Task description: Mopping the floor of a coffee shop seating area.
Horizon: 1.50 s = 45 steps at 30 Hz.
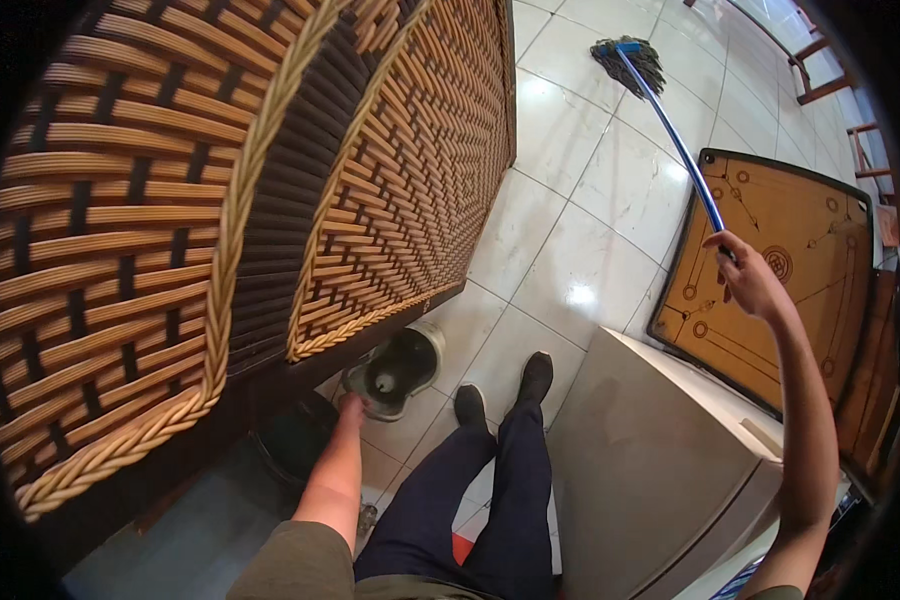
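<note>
My right hand (746,274) is closed around the end of a blue mop handle (679,142), out to the right. The handle slants away to a dark, stringy mop head (630,66) resting on the tiled floor. Down at the left, my left hand (353,405) grips the near rim of a pale mop bucket (424,337). The bucket's inside looks dark, with a small light-coloured spot in it. Part of the bucket sits beneath the lower edge of a woven rattan panel (397,217), and the fingers of that hand are partly hidden.
A carrom board (802,217) leans at the right, behind a pale boxy appliance (645,442). Beside the bucket stands a dark round container (300,435). My shoes (537,377) are on glossy white floor tiles (562,247). Wooden furniture legs (825,90) line the far right.
</note>
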Available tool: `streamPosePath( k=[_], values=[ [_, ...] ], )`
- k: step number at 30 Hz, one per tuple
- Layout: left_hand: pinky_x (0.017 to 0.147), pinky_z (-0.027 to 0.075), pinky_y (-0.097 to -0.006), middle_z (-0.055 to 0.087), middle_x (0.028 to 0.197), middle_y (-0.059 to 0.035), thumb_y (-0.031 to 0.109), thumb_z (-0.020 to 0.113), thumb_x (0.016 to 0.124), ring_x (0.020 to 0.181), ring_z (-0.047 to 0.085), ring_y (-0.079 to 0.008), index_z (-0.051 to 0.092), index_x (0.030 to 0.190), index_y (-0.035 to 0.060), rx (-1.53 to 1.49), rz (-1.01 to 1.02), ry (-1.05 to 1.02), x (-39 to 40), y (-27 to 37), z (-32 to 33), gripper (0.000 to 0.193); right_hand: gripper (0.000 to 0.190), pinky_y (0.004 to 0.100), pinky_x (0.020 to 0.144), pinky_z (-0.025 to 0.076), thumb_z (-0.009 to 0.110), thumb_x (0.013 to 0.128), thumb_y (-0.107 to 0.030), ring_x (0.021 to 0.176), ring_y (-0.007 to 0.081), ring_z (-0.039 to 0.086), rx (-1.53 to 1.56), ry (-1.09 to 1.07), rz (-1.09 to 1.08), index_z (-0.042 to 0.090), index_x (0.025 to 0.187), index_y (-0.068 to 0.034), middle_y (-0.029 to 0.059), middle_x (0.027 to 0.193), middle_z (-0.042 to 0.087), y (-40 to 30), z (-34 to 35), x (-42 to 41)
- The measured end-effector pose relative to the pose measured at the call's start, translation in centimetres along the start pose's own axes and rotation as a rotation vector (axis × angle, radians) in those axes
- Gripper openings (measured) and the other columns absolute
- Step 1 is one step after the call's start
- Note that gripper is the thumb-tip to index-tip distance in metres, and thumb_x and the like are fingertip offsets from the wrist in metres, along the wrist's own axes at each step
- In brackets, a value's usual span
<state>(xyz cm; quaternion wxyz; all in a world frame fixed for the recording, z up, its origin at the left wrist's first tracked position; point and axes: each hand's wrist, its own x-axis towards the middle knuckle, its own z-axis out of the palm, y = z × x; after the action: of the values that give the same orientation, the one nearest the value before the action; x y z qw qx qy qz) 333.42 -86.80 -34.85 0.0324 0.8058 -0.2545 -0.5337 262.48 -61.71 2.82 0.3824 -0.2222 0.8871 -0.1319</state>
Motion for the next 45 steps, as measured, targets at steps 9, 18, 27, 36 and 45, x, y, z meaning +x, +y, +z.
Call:
streamPosePath(
  k=[9, 18, 27, 36, 45],
  values=[
    [0.084, 0.051, -0.0445, 0.064, 0.11, -0.0209, 0.021, 0.05, 0.095, 0.104, 0.063, -0.0287, 0.062, 0.115, -0.0011, 0.41, 0.174, 0.188, 7.6, 2.4, -7.9, 0.032, 0.031, 0.0322, 0.058, 0.052, 0.042, 0.102, -0.017, 0.064, 0.0138, 0.06, 0.034, -0.03, -0.019, 0.055, 0.13, -0.011, 0.0044, 0.075, 0.056, -2.1, 1.0, 0.7],
    [0.098, 0.048, -0.0414, 0.066, 0.122, -0.0154, 0.039, 0.067, 0.087, 0.115, 0.062, -0.0312, 0.064, 0.124, 0.0095, 0.997, 0.394, -0.133, -8.0, 7.4, -1.5, 0.048, 0.028, 0.0302, 0.06, 0.052, 0.051, 0.101, -0.023, 0.062, 0.0126, 0.058, 0.388, 0.018, -0.149, 0.06, 0.126, -0.014, 0.0049, 0.076, 0.059, -6.5, 1.6, 0.3],
    [0.094, 0.049, -0.038, 0.065, 0.125, -0.0068, 0.051, 0.053, 0.099, 0.111, 0.063, -0.02, 0.056, 0.133, 0.0087, 0.42, 0.486, -0.959, -43.6, 17.7, 30.2, 0.054, 0.031, 0.0454, 0.082, 0.051, 0.057, 0.096, -0.031, 0.096, 0.0381, 0.065, 0.248, 0.101, -0.234, 0.06, 0.123, -0.015, 0.0185, 0.099, 0.07, -3.0, 1.4, 0.3],
    [0.084, 0.052, -0.0375, 0.067, 0.108, -0.0076, 0.047, 0.052, 0.099, 0.088, 0.064, -0.0179, 0.055, 0.123, 0.005, 0.392, 0.285, -1.074, -50.5, 29.7, 44.9, 0.048, 0.058, 0.0456, 0.084, 0.052, 0.066, 0.092, -0.023, 0.1, 0.0409, 0.065, 0.43, 0.135, -0.301, 0.029, 0.134, -0.008, 0.0226, 0.112, 0.065, -3.4, 1.9, 0.3],
    [0.063, 0.055, -0.0383, 0.065, 0.082, -0.0154, 0.026, 0.046, 0.101, 0.071, 0.068, -0.0241, 0.049, 0.12, 0.0011, 0.745, 0.565, -0.746, -53.0, 35.6, 47.4, 0.032, 0.06, 0.0368, 0.085, 0.051, 0.072, 0.091, -0.019, 0.095, 0.0199, 0.063, 1.01, 0.067, -0.134, 0.036, 0.138, -0.009, 0.0133, 0.116, 0.061, -2.1, 0.4, 3.3]
  ],
)
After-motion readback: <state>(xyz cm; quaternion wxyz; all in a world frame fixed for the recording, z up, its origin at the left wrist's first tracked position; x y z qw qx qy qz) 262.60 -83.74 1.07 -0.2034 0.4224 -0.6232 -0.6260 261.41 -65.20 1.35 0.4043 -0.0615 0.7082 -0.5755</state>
